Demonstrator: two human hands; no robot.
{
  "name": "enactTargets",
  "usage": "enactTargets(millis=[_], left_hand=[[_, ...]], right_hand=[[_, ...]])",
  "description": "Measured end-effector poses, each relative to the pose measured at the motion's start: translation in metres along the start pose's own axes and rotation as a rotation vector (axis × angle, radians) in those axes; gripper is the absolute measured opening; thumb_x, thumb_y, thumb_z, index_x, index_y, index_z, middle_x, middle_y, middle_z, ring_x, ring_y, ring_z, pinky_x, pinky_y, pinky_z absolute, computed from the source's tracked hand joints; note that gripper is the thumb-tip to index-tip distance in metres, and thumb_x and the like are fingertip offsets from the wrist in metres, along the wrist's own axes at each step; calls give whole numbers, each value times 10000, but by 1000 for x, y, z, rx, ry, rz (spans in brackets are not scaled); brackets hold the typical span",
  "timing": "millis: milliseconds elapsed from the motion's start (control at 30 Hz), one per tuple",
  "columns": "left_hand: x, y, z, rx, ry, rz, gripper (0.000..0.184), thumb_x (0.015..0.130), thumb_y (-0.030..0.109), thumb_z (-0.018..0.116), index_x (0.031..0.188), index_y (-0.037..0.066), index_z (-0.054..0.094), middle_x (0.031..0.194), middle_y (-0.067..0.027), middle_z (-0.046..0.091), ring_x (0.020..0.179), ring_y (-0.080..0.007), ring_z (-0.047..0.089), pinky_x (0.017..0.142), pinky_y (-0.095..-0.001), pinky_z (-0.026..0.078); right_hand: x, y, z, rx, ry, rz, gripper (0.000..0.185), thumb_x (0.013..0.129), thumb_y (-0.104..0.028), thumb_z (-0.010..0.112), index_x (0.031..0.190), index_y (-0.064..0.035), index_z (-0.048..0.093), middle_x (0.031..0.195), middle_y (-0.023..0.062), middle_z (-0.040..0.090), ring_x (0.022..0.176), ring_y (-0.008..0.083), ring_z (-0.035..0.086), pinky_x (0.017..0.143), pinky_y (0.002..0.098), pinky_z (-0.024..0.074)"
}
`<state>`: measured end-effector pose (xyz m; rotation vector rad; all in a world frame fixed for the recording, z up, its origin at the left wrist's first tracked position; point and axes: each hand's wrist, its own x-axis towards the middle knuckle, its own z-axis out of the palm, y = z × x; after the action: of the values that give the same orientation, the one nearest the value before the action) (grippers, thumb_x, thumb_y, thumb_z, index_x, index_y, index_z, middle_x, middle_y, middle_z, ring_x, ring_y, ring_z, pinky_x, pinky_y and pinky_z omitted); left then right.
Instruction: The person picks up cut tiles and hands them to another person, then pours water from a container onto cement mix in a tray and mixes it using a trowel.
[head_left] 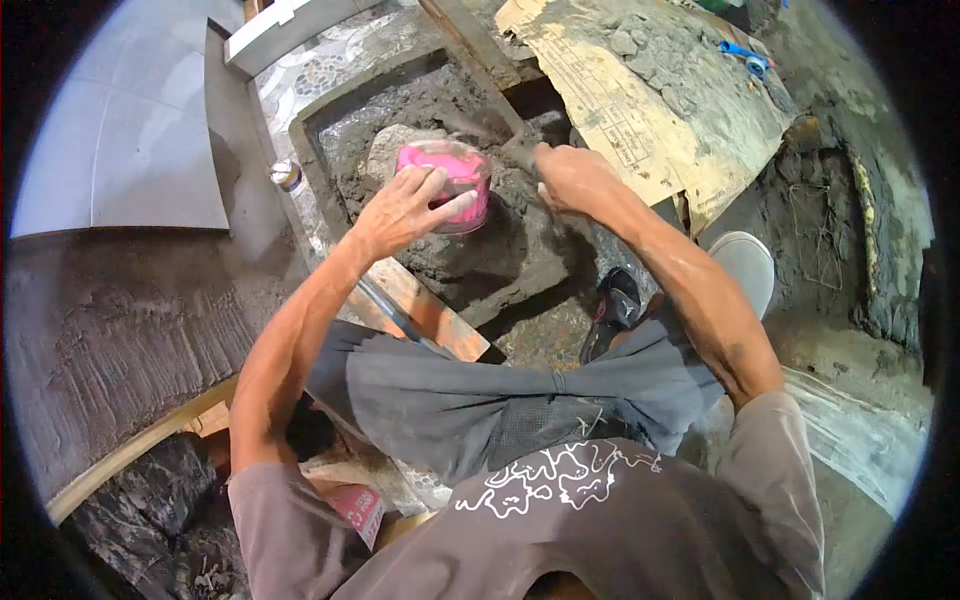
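Note:
My left hand (pixel 402 208) grips the side and rim of a pink plastic tub (pixel 468 190) that sits over a heap of wet grey mortar (pixel 500 255). My right hand (pixel 580 180) is closed around the handle of a trowel (pixel 518 148), just right of the tub. The trowel's blade is smeared by motion and points toward the tub. Both lie over a shallow mixing trough (pixel 312 165) with mortar caked on its edges. What is inside the tub is hard to make out.
Torn brown paper (pixel 620 130) with dry mortar and a blue tool (pixel 748 58) lies at upper right. A large tile (pixel 150 140) stands at upper left, above combed mortar (pixel 170 340). A wooden board (pixel 440 315) and small can (pixel 286 175) flank the trough.

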<state>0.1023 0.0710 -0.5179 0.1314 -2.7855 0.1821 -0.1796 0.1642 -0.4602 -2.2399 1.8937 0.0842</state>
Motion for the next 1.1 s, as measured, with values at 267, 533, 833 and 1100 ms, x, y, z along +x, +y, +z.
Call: enactTargets(millis=[267,533,833,1100], left_hand=[[-10,-4,-21,60,9,6,668,744,127,629,1374,275,461,1201,-131,458,1050,-302,508,947,-422,438],[-2,-18,-29,-579,536,-848,602,777,163,741,1324,54,516,1154,-132,582,1085,-239,550,961,-354,438],[4,-28,-22,-592,623,-1093,573,840,268,711,1322,28,515,1158,-144,573,1052,-214,560,929,-341,451],[30,-6,-32,-294,563,-883,614,737,198,756,1309,118,547,1058,-121,535,994,-262,515,893,-365,441]], right_hand=[[-53,-26,-4,-58,39,-5,368,782,-154,674,1009,2,431,797,207,616,782,430,622,659,507,505],[-34,-21,-19,210,84,232,353,829,-229,627,968,55,471,831,282,631,810,451,630,718,515,507],[-58,-55,-53,29,118,58,241,822,-138,606,948,48,517,809,239,646,744,383,666,628,462,541],[-14,-70,11,-34,148,96,337,818,-139,594,1013,121,505,725,246,633,655,390,664,582,452,551]])
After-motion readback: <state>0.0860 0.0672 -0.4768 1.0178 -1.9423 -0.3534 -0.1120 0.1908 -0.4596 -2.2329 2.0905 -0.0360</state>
